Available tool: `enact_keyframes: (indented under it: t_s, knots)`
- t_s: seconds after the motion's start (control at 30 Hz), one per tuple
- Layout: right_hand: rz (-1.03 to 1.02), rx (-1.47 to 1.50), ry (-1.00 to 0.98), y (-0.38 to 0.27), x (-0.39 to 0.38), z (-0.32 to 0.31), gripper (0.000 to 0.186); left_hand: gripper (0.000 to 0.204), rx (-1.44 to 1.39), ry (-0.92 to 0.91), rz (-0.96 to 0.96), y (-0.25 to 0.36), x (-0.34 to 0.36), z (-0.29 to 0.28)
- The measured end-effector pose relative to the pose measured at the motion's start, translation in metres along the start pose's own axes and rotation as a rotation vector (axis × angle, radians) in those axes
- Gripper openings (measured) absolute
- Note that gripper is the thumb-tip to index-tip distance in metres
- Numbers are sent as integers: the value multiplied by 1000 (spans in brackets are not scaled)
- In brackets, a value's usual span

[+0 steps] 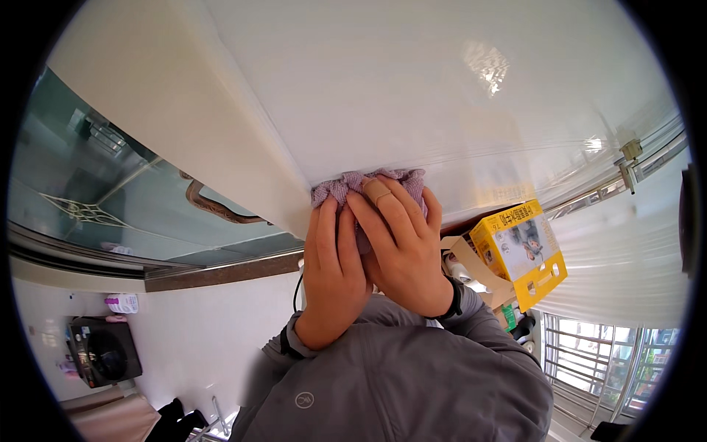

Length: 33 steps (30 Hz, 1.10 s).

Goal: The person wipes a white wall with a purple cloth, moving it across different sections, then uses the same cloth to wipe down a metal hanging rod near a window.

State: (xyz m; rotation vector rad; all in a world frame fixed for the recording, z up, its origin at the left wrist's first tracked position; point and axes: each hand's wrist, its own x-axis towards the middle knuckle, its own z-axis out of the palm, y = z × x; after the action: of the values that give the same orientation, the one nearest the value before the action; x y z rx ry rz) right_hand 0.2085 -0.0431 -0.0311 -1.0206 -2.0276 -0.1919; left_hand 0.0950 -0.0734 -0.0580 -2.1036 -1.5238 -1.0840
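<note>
A crumpled purple cloth (pixel 350 184) is bunched against a glossy white wall (pixel 383 96), beside its pale raised edge. My left hand (pixel 331 261) grips the cloth's left part with its fingertips. Close alongside, partly overlapping it, my right hand (pixel 401 254) has its fingers over the cloth's middle and right. One finger of that hand wears a bandage (pixel 378 193). Most of the cloth under my palms is hidden.
A yellow carton (pixel 519 250) with a picture stands to the right of my hands, among other items. At the left is a glass door (pixel 140 199) with a curved handle (pixel 210 205). A black washing machine (pixel 105 350) appears lower left, a barred window (pixel 611 361) lower right.
</note>
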Motion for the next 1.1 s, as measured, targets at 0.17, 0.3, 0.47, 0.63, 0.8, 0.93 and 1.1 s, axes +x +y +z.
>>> enact_keyframes:
  t_s: [0.17,0.3,0.47,0.63,0.8,0.93,1.1]
  knots:
    - [-28,31,-67,12,-2,-9,41,47,167,118,21,11,6,18]
    - [-21,39,-113,15,-4,-11,42,50,85,89,4,13,5,16]
    - [24,90,-150,18,-6,-15,44,49,3,79,-23,18,7,19]
    - [59,130,-71,17,0,-12,45,50,-97,-1,-67,15,21,-1]
    - [-88,339,83,34,7,11,41,46,-52,-121,-85,4,26,-36]
    - [-194,319,370,29,4,30,40,37,-79,-49,83,-10,28,-57]
    - [-129,315,280,-4,25,35,34,41,12,449,279,-37,17,-31]
